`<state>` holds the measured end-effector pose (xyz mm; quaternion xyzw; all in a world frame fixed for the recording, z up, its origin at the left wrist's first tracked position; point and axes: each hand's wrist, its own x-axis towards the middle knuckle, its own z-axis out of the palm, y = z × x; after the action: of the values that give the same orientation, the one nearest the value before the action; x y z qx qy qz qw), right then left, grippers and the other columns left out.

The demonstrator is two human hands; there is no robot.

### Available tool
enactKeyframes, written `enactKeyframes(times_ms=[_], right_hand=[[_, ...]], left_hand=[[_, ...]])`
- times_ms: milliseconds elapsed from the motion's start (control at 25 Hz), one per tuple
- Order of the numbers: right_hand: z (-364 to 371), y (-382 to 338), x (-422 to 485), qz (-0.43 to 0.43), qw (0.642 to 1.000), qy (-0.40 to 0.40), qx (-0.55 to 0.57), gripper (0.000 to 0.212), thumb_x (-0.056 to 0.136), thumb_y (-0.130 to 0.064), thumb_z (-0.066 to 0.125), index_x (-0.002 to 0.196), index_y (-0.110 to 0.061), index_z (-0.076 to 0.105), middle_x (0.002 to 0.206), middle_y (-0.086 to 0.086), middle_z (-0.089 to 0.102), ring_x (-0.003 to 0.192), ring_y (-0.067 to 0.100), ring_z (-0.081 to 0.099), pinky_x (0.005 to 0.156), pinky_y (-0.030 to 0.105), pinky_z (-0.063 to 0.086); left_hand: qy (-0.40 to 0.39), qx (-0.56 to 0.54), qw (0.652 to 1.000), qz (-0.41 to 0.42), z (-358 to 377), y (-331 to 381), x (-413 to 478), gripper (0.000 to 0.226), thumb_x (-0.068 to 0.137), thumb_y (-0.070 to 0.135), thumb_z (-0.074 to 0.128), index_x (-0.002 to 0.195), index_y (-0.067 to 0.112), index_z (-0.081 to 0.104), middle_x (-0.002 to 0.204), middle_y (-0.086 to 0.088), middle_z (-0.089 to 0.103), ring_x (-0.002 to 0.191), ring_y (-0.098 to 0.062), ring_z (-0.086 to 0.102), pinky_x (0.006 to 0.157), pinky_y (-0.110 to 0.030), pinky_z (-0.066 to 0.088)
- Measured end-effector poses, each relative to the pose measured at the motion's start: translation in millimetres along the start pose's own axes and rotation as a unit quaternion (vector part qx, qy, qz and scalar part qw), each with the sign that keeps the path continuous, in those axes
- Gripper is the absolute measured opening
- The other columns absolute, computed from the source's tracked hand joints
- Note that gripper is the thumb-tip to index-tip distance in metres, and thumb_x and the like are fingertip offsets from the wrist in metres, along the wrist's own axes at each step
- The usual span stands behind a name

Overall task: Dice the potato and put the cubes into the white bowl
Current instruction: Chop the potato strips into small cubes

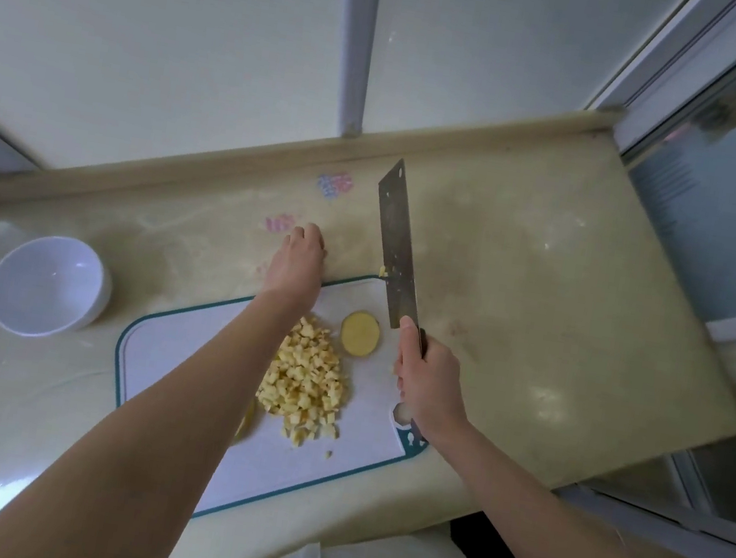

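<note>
Clearly the white bowl sits empty at left, the left hand beyond the board hides its grasp, so sweep the potato cubes heaped mid-board onto the cleaver gripped by the right hand, blade flat.

My left grip reaches past the far edge of the cutting board, fingertips turned away and unseen; whether it holds anything cannot be told. My right grip hides nearly all of the handle of the cleaver and part of the board's hanging hole. My left forearm covers most of a yellow piece left of the diced potato. Two coloured marks on the desk are too blurred to read. The desk runs off the left edge.
</note>
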<state>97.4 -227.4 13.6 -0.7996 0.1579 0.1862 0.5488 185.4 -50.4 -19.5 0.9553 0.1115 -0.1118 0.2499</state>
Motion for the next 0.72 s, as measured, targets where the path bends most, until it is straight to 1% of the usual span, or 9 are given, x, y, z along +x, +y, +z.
enactKeyframes(times_ms=[80, 120, 200, 240, 320, 440, 480, 600, 720], right_hand=[[-2.7, -1.7, 3.1, 0.007, 1.0, 0.005, 0.008, 0.052, 0.097, -0.043, 0.045, 0.053, -0.018, 0.038, 0.049, 0.0, 0.04, 0.047, 0.018, 0.037, 0.052, 0.034, 0.031], [-4.1, -2.1, 4.5, 0.008, 1.0, 0.007, 0.006, 0.051, 0.097, -0.043, 0.045, 0.053, -0.018, 0.039, 0.048, -0.003, 0.04, 0.046, 0.016, 0.036, 0.053, 0.034, 0.031], [-6.2, -2.0, 6.3, 0.006, 1.0, 0.009, 0.0, 0.05, 0.098, -0.043, 0.044, 0.054, -0.018, 0.038, 0.046, -0.007, 0.038, 0.043, 0.013, 0.035, 0.051, 0.033, 0.03], [-7.0, -1.8, 6.9, 0.006, 1.0, 0.01, -0.001, 0.051, 0.098, -0.044, 0.043, 0.055, -0.018, 0.038, 0.045, -0.008, 0.037, 0.042, 0.012, 0.034, 0.051, 0.032, 0.03], [-8.0, -0.2, 7.7, 0.006, 1.0, 0.012, 0.001, 0.051, 0.098, -0.044, 0.043, 0.055, -0.017, 0.037, 0.044, -0.008, 0.037, 0.041, 0.01, 0.034, 0.05, 0.032, 0.03], [-8.9, 1.5, 6.7, 0.006, 1.0, 0.015, 0.003, 0.052, 0.097, -0.045, 0.042, 0.055, -0.017, 0.037, 0.04, -0.008, 0.037, 0.039, 0.008, 0.034, 0.052, 0.034, 0.031], [-9.1, 2.3, 6.1, 0.007, 1.0, 0.016, 0.004, 0.052, 0.097, -0.046, 0.042, 0.055, -0.017, 0.037, 0.041, -0.008, 0.037, 0.04, 0.009, 0.033, 0.054, 0.035, 0.031], [-9.0, 4.5, 1.6, 0.009, 1.0, 0.024, 0.008, 0.052, 0.097, -0.046, 0.043, 0.054, -0.017, 0.036, 0.041, -0.009, 0.036, 0.043, 0.013, 0.032, 0.055, 0.035, 0.031], [-9.4, 3.4, -6.1, 0.005, 1.0, 0.017, 0.021, 0.051, 0.098, -0.043, 0.043, 0.055, -0.017, 0.035, 0.042, -0.01, 0.034, 0.044, 0.013, 0.03, 0.053, 0.034, 0.027]], left_hand=[[0.021, -0.03, 0.997, 0.065, 0.6, 1.8, -17.4, 0.011, 0.097, 0.01, 0.041, 0.102, 0.003, 0.048, 0.104, -0.014, 0.05, 0.094, -0.029, 0.049, 0.076, -0.036, 0.04], [0.012, -0.026, 0.994, 0.107, 1.3, 0.2, -28.2, 0.01, 0.094, 0.009, 0.044, 0.099, 0.004, 0.05, 0.101, -0.012, 0.05, 0.092, -0.027, 0.048, 0.077, -0.035, 0.04], [-0.03, 0.037, 0.984, 0.172, 4.3, -7.1, -47.0, 0.013, 0.088, 0.013, 0.048, 0.098, 0.008, 0.055, 0.099, -0.008, 0.052, 0.093, -0.025, 0.048, 0.08, -0.032, 0.037], [-0.049, 0.079, 0.978, 0.186, 6.4, -10.7, -54.0, 0.015, 0.088, 0.017, 0.048, 0.099, 0.011, 0.056, 0.102, -0.006, 0.053, 0.097, -0.025, 0.047, 0.082, -0.031, 0.034], [-0.062, 0.129, 0.973, 0.179, 11.0, -12.8, -61.8, 0.025, 0.087, 0.03, 0.049, 0.106, 0.015, 0.053, 0.109, -0.004, 0.05, 0.104, -0.024, 0.044, 0.088, -0.031, 0.03], [-0.066, 0.164, 0.968, 0.176, 20.8, -1.1, -63.6, 0.053, 0.083, 0.05, 0.055, 0.123, 0.017, 0.042, 0.12, -0.005, 0.043, 0.115, -0.025, 0.038, 0.098, -0.034, 0.029], [-0.071, 0.183, 0.964, 0.18, 25.6, 4.6, -63.0, 0.06, 0.082, 0.053, 0.056, 0.127, 0.016, 0.039, 0.123, -0.005, 0.042, 0.117, -0.026, 0.037, 0.1, -0.034, 0.029], [-0.075, 0.242, 0.947, 0.197, 36.0, 20.3, -61.0, 0.059, 0.085, 0.046, 0.054, 0.13, 0.012, 0.037, 0.124, -0.008, 0.042, 0.114, -0.027, 0.036, 0.099, -0.034, 0.027], [-0.059, 0.209, 0.96, 0.177, 32.3, 27.4, -59.8, 0.058, 0.082, 0.042, 0.057, 0.128, 0.011, 0.04, 0.123, -0.009, 0.042, 0.114, -0.027, 0.035, 0.101, -0.033, 0.026]])
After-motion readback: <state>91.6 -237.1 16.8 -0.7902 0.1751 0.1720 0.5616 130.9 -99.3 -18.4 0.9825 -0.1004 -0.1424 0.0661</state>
